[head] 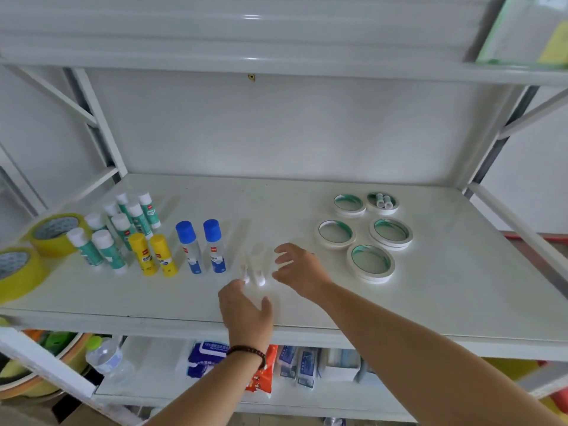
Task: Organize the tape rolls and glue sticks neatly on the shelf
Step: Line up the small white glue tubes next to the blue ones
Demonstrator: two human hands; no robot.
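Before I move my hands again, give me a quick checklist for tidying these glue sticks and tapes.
1. Left hand free: ok, fingers relaxed, holding nothing.
2. Right hand free: ok, open.
3. Pale sticks between the hands upright: cannot tell, blurred.
4. Blue glue sticks upright in line: ok.
5. White tapes stacked: not ok, five spread out flat.
6. Small sticks with the other glue: not ok, inside a tape ring.
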